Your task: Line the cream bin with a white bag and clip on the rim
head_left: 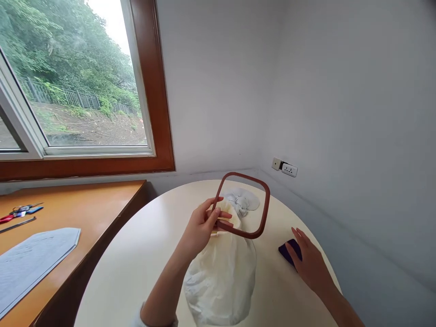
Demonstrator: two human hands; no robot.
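Observation:
A brown rounded-square frame (267, 204), like an embroidery hoop, is held tilted above the table in my left hand (202, 222). The fingers and thumb of that hand grip its left side, and the middle of the frame is see-through. Beneath it lies a cream-white cloth (221, 277), bunched up near the hand. A paler, sheer-looking white cloth (241, 200) sits crumpled behind it, partly seen through the frame. On the right, my right hand (308, 263) is at a small dark purple item (288, 252), fingers stretched out and thumb over it. Its kind is unclear.
The round cream table (143, 254) stands close to the grey-white wall, which has a socket (289, 170). A wooden desk (102, 213) on the left bears a light quilted cloth (37, 254), a dark stick (17, 224) and red-handled scissors (7, 219). A window is above.

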